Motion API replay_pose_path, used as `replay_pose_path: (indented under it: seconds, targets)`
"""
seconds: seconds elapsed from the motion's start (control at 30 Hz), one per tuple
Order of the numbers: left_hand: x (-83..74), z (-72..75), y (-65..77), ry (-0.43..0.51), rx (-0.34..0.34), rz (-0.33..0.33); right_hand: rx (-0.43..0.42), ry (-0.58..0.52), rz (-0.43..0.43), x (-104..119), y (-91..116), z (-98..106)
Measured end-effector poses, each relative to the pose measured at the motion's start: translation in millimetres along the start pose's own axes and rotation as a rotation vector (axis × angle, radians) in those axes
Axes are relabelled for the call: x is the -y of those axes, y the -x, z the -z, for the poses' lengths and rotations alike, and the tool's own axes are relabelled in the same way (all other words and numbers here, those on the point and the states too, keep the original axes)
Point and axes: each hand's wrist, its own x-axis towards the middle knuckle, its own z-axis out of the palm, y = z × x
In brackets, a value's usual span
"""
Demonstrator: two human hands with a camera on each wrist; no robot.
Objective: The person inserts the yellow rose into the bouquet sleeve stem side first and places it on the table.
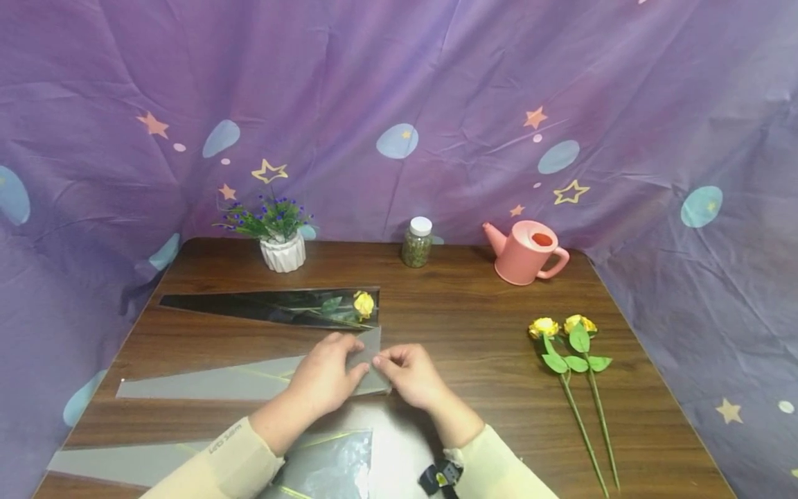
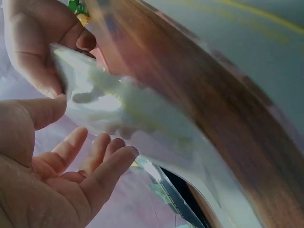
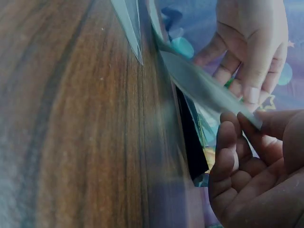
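The right hand (image 1: 413, 378) pinches the edge of a gray sleeve (image 1: 262, 380) at its wide end, between thumb and fingers. The left hand (image 1: 324, 374) is loose, fingers parted and relaxed beside the same end; whether they touch the film, I cannot tell. The sleeve lies across the left and middle of the table (image 1: 461, 312), narrow tip to the left, its wide end lifted in the wrist views. Just beyond it lies a black sleeve (image 1: 218, 303) with a yellow rose (image 1: 364, 305) inside, bloom to the right. Nearer the person, another gray sleeve (image 1: 125, 459) lies partly beneath the left forearm. Two loose roses (image 1: 580, 338) lie side by side on the right, stems toward the person. Along the back stand a flowerpot (image 1: 283, 253), a jar (image 1: 417, 248) and a pink watering can (image 1: 520, 260).
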Motion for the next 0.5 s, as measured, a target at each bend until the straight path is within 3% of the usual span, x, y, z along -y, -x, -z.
replay_pose_path:
  seconds: [0.2,0.5]
  targets:
    - [-4.2,2.2,-7.7,0.051,-0.095,-0.014,-0.050,0.010,0.004,3.5,0.6,-0.1]
    - [-13.5,2.9,-17.7,0.103,-0.053,0.073,-0.119,-0.066,0.027,13.7,2.0,-6.7]
